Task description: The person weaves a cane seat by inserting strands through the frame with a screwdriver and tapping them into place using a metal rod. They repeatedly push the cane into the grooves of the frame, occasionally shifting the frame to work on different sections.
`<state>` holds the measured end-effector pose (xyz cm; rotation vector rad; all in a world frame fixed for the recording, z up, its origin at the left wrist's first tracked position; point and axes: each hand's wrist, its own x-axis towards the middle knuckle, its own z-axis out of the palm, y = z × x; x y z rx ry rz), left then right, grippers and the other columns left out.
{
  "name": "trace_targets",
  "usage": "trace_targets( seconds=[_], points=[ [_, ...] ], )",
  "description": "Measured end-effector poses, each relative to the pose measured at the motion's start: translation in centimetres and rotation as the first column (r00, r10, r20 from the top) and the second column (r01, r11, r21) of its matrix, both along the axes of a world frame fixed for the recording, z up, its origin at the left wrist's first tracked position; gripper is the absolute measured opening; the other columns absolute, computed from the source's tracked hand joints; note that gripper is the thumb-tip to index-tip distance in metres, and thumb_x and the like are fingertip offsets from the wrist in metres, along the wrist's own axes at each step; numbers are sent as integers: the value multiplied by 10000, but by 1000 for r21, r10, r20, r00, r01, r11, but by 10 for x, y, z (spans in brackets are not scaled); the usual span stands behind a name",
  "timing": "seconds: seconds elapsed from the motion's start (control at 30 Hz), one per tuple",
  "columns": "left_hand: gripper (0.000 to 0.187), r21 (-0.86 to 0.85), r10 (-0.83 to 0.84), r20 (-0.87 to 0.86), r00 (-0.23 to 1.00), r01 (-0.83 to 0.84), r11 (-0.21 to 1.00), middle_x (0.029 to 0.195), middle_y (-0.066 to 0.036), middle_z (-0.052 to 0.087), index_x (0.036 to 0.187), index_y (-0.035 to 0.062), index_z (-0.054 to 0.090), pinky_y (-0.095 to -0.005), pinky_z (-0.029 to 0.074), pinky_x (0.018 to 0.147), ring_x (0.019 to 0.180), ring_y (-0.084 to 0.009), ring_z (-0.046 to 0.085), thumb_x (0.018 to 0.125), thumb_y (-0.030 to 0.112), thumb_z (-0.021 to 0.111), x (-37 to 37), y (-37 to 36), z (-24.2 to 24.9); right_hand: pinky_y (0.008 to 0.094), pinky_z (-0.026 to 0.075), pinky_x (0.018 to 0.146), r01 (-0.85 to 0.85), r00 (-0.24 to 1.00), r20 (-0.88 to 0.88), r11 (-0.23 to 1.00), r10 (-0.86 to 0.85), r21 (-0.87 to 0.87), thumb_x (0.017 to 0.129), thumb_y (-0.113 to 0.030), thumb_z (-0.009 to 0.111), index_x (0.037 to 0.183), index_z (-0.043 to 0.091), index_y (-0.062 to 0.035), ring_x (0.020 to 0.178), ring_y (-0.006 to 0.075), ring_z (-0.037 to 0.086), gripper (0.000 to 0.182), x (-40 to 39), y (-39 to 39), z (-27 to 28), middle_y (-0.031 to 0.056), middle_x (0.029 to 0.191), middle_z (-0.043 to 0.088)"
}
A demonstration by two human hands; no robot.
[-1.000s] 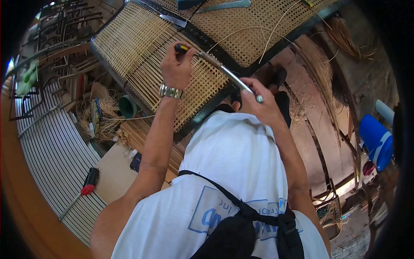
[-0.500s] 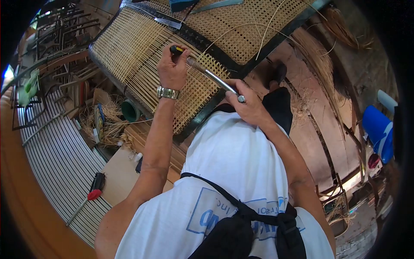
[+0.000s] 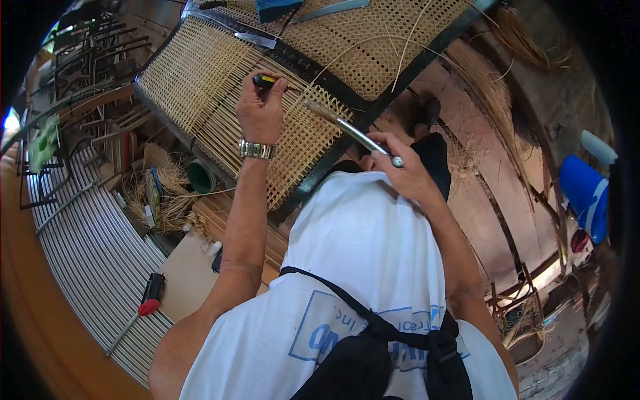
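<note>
My left hand [image 3: 261, 117], with a metal-banded watch at the wrist, is closed on a black-and-yellow-handled screwdriver [image 3: 265, 81] over the woven cane panel [image 3: 220, 110]. The screwdriver's thin shaft points right; its tip is hard to make out. In my right hand [image 3: 403, 163] is a shiny metal rod [image 3: 359, 135] with a brownish, worn far end. That end lies over the panel's right part, apart from the screwdriver. Long strands cross the panel's middle, and open mesh lies to the right of them.
A knife-like metal blade [image 3: 256, 40] and a blue block [image 3: 277, 9] lie on the dark frame and second cane panel [image 3: 367, 60]. Left are a green tube [image 3: 201, 175], loose fibres and a ribbed metal sheet [image 3: 93, 233]. Cane strands [image 3: 490, 83] hang at the right.
The metal rod and my right hand have moved right and down, away from the screwdriver. My left hand has shifted slightly left, still holding the screwdriver.
</note>
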<state>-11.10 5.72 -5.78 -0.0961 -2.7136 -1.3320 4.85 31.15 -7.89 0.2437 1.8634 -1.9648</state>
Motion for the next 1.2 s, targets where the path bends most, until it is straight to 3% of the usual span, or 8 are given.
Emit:
trace_targets(
  seconds=[0.07, 0.2, 0.33, 0.53, 0.63, 0.83, 1.03, 1.2],
  points=[
    [249, -25, 22, -4, 1000, -22, 999, 944, -42, 769, 1109, 82, 660, -288, 568, 706, 794, -129, 710, 920, 147, 808, -4, 0, -4, 253, 473, 767, 87, 996, 17, 995, -86, -52, 1029, -186, 624, 1369, 584, -3, 844, 88, 551, 388, 5, 2, -1, 20, 962, 612],
    [249, -130, -9, 28, 1000, 12, 991, 937, -46, 771, 1120, 90, 658, -294, 570, 707, 812, -137, 725, 925, 149, 801, -14, -5, -20, 272, 469, 699, 121, 993, -7, 991, -122, -56, 1029, -183, 614, 1359, 597, -24, 775, 92, 543, 366, -18, -2, -20, 12, 901, 610],
    [254, -94, -47, 61, 997, 52, 994, 931, -39, 771, 1119, 97, 660, -300, 567, 697, 811, -132, 728, 920, 157, 806, -14, -6, -21, 280, 467, 687, 7, 991, -131, 1000, -6, 7, 1033, -201, 620, 1346, 610, -30, 758, 88, 522, 357, -46, -15, -22, 9, 899, 609],
    [274, 29, -22, 50, 998, 21, 999, 898, -42, 760, 1109, 86, 663, -302, 552, 677, 749, -131, 696, 904, 174, 822, -9, -6, -15, 259, 459, 703, 123, 991, -51, 990, -126, -65, 1032, -198, 627, 1332, 623, -23, 775, 75, 509, 347, -40, 0, -17, -15, 901, 597],
    [270, -169, -60, 61, 996, 70, 983, 881, -45, 754, 1106, 80, 667, -310, 541, 658, 728, -135, 684, 901, 162, 823, -5, 0, -14, 262, 462, 716, 123, 991, -42, 992, -125, -40, 1033, -193, 625, 1332, 618, -18, 800, 72, 517, 347, -44, 1, -12, -9, 909, 601],
    [264, -75, -41, 49, 998, 44, 996, 897, -35, 758, 1117, 86, 663, -297, 554, 683, 773, -127, 700, 911, 148, 816, -2, -1, -8, 224, 443, 786, -36, 998, -59, 999, 34, -26, 1052, -176, 602, 1364, 602, -13, 898, 60, 530, 352, -37, 13, -12, -6, 1010, 623],
    [263, 58, -52, 24, 998, 51, 997, 915, -34, 767, 1127, 93, 659, -289, 569, 705, 803, -125, 718, 918, 142, 811, 5, 1, -7, 220, 430, 710, 224, 974, 56, 971, -220, -81, 1037, -189, 627, 1348, 620, -26, 823, 50, 499, 352, -7, 20, -5, -26, 942, 596],
    [276, -122, -88, 99, 991, 99, 988, 911, -45, 765, 1118, 86, 667, -308, 566, 690, 790, -136, 724, 901, 149, 825, 6, 6, -8, 215, 429, 723, 262, 965, 28, 964, -261, -40, 1038, -189, 625, 1355, 620, -26, 825, 51, 496, 356, -14, 14, 2, -35, 958, 592]
  ],
)
